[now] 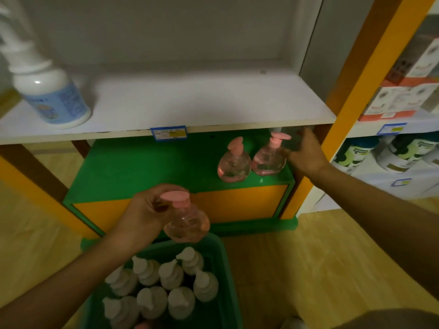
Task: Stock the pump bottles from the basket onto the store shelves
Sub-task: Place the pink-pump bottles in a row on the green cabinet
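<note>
My left hand (145,210) grips a clear pink pump bottle (187,224) by its neck, just above the far rim of the green basket (222,257). Inside the basket stand several bottles with white pump heads (171,274). Two more pink pump bottles stand side by side at the right end of the green lower shelf (142,167): the left one (234,165) and the right one (268,160). My right hand (306,153) is beside the right bottle, its fingers spread and its thumb at the bottle's side, under the edge of the white shelf.
The white upper shelf (190,100) carries a white bottle with a blue label (50,91) at its left end and a blue price tag (168,132) on its front edge. An orange post (370,67) separates a neighbouring unit with boxes (403,96) and bottles (356,155).
</note>
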A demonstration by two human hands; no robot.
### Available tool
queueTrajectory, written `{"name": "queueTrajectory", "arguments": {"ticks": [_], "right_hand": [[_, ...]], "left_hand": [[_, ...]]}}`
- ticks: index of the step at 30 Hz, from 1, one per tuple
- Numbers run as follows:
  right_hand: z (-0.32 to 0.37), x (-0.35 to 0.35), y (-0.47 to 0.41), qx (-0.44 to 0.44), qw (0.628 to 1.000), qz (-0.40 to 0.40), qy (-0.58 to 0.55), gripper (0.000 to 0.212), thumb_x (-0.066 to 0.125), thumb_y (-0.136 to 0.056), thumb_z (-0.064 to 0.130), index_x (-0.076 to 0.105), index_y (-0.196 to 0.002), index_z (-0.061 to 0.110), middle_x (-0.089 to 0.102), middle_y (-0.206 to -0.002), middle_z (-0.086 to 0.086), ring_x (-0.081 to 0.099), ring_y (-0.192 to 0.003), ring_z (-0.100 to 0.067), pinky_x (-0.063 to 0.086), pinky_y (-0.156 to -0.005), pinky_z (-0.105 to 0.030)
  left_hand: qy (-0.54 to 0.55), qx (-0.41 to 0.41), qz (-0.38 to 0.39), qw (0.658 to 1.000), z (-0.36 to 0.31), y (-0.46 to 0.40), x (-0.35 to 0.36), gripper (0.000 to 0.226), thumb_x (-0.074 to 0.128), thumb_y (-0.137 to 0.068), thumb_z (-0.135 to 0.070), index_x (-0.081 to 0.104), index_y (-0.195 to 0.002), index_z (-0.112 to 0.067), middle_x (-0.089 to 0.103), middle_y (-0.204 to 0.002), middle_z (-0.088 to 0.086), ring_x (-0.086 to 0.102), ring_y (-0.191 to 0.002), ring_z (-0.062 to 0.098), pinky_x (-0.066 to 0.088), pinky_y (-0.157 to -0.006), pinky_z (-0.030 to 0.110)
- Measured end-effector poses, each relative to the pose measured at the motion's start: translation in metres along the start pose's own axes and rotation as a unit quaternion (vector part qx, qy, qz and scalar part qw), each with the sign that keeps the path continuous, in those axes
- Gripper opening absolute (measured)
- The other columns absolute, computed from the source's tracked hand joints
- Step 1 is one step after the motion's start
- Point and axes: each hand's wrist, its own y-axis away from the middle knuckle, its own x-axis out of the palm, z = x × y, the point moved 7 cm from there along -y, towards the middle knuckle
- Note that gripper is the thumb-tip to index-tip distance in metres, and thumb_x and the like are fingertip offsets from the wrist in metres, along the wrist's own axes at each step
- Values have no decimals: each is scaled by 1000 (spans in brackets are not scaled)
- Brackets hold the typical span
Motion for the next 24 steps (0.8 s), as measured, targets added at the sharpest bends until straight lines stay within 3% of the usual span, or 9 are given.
{"name": "queueTrajectory", "arguments": {"ticks": [2, 4, 6, 8, 11, 14, 20, 24], "right_hand": [[1, -10, 23, 5, 999, -34, 15, 71, 77, -75, 21, 38, -134, 13, 50, -133, -7, 48, -124, -22, 43, -103, -40], [14, -15, 51, 9, 999, -39, 18, 53, 73, -79, 20, 44, -124, 16, 53, -122, -7, 52, -115, -23, 47, -95, -39], [40, -6, 74, -21, 1000, 23, -3, 30, 69, -82, 19, 55, -109, 17, 60, -106, -5, 59, -101, -22, 51, -85, -38], [74, 18, 96, -63, 987, 146, -17, 16, 66, -84, 19, 64, -100, 20, 65, -94, -2, 64, -87, -14, 53, -77, -31], [108, 67, 125, -113, 954, 275, 37, 33, 69, -81, 26, 59, -113, 30, 63, -101, 16, 60, -90, 6, 48, -76, -11], [123, 113, 151, -115, 928, 346, 76, 65, 73, -73, 43, 46, -132, 35, 55, -115, 25, 55, -103, 5, 47, -80, -11], [141, 146, 161, -168, 946, 268, 76, 51, 71, -75, 48, 60, -119, 27, 70, -110, 7, 65, -92, -7, 55, -85, -31], [144, 157, 164, -176, 952, 244, 51, 49, 67, -72, 57, 66, -110, 27, 73, -99, 5, 67, -85, -11, 56, -80, -40]], "left_hand": [[9, 0, -7, 1000, -3, 3, -1, 33, 68, -72, 8, 66, -84, -23, 74, -76, -18, 66, -72, -6, 50, -64, 7], [30, 0, -18, 999, -6, 7, -6, 33, 68, -71, 11, 67, -86, -19, 74, -75, -16, 66, -72, -5, 51, -64, 7], [47, -2, -23, 999, -8, 11, -11, 29, 69, -72, 9, 68, -92, -13, 75, -77, -12, 67, -75, -3, 52, -66, 9], [66, -9, -27, 997, -11, 14, -15, 30, 69, -72, 7, 68, -97, -10, 74, -80, -8, 68, -76, -3, 51, -65, 8], [63, -8, -24, 998, -18, 16, -19, 29, 69, -73, 4, 69, -96, -14, 75, -78, -15, 68, -75, -5, 49, -63, 5], [55, 1, -28, 998, -25, 18, -25, 26, 69, -74, 1, 69, -87, -22, 73, -74, -22, 67, -73, -7, 49, -61, 5], [8, 23, -28, 999, -28, 24, -37, 25, 73, -72, -6, 70, -85, -27, 73, -75, -21, 65, -76, -10, 47, -62, 2], [-14, 42, -62, 997, -22, 26, -48, 28, 76, -68, -8, 71, -86, -29, 63, -100, -10, 59, -86, -12, 47, -70, 3]]}}
